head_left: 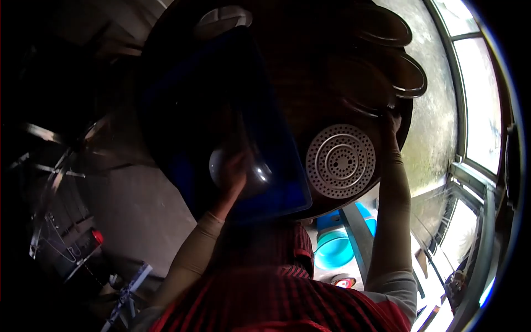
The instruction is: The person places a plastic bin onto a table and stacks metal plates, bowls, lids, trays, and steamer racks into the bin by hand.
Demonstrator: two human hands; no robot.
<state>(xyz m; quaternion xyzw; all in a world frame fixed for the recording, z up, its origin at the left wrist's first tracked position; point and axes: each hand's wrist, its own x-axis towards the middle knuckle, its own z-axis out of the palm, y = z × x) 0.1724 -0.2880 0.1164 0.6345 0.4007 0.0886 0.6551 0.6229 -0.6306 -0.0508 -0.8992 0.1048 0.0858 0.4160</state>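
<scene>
A pale, shiny bowl point(219, 166) sits inside a dark blue plastic tub point(287, 166) on a round, dark table. My left hand point(238, 170) reaches into the tub and overlaps the bowl, its fingers curled at it; shadow and blur hide the fingertips. At the table's right edge, my right hand point(393, 123) is closed at the rim of a dark oval dish point(362, 91), whose far side fades into shadow. A round metal steamer plate point(341, 161) with many small holes lies between the tub and my right forearm, apart from both hands.
Two more dark oval dishes, one farther back point(387, 27) and one nearer point(412, 77), line the right rim. A pale dish point(223, 19) is at the back left. Below the table stand a turquoise basin point(334, 252) and a metal leg point(357, 238). Windows point(478, 99) are at right.
</scene>
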